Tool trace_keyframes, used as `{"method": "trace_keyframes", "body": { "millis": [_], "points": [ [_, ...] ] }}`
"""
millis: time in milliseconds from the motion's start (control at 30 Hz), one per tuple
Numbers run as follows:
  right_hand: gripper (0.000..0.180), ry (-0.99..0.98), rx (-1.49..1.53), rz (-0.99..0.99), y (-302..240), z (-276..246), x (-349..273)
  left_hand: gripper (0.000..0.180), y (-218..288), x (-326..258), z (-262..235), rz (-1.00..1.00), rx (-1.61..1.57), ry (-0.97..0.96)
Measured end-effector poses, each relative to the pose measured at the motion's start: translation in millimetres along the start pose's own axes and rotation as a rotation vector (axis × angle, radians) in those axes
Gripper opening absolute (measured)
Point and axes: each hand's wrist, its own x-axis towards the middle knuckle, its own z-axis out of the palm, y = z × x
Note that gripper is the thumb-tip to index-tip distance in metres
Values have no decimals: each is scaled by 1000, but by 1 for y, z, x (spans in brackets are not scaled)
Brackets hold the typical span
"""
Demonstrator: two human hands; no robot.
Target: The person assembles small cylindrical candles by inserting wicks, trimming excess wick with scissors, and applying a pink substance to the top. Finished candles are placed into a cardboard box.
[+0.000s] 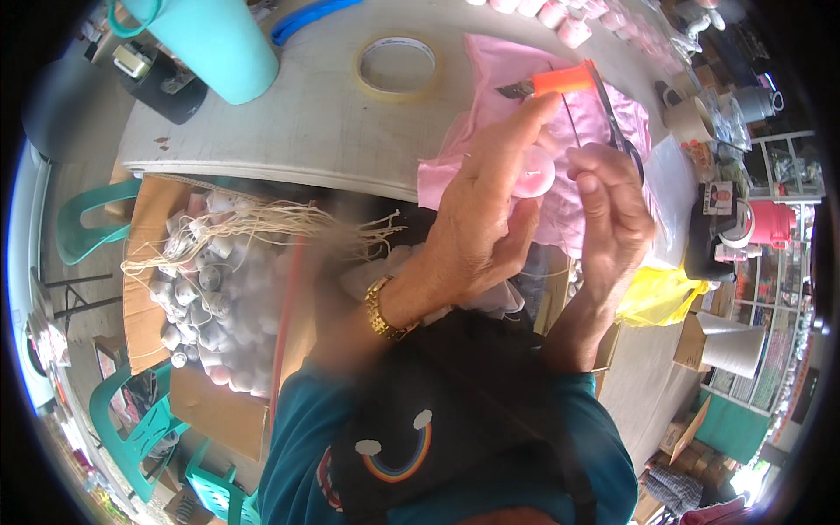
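Observation:
My left hand [477, 201], with a gold watch on its wrist, is closed around a small pink rounded piece [534, 173]. A tiny mark shows in the middle of the piece's end. Close on its right, my right hand [612, 197] pinches a thin dark needle-like rod [572, 121] between thumb and forefinger, the rod pointing up and away. Both hands are over a pink cloth [490, 83] at the table's near edge. On the cloth, just beyond my fingers, lie an orange-handled tool [560, 81] and dark-handled scissors [619, 136], partly overlapping.
Tape roll [396, 66], turquoise tumbler [219, 48] and blue curved object [311, 19] are on the table [306, 122]. Pink-white pieces [573, 33] line its far side. A cardboard box [144, 297] at left holds many greyish pieces and cream strings [262, 226]. A yellow bag [656, 296] lies right.

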Motion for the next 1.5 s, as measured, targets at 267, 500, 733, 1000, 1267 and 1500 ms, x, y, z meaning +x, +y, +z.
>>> {"method": "trace_keyframes", "body": {
  "millis": [267,500,733,1000,1267,1500],
  "points": [
    [16,-25,-193,-238,-17,-1,2,73,4,6,7,192,162,-40],
    [11,89,-63,-142,-4,3,5,26,8,0,4,35,26,-67],
    [11,93,-160,-290,-4,5,0,13,15,1,5,-340,-401,-94],
    [12,194,-71,-65,3,8,-3,5,19,-1,4,-498,-415,-83],
    [11,178,-131,-98,10,5,-4,9,17,-2,-3,-635,-699,-17],
    [11,8,-236,-388,0,9,-12,13,10,-3,2,-553,-744,102]
  ]
}}
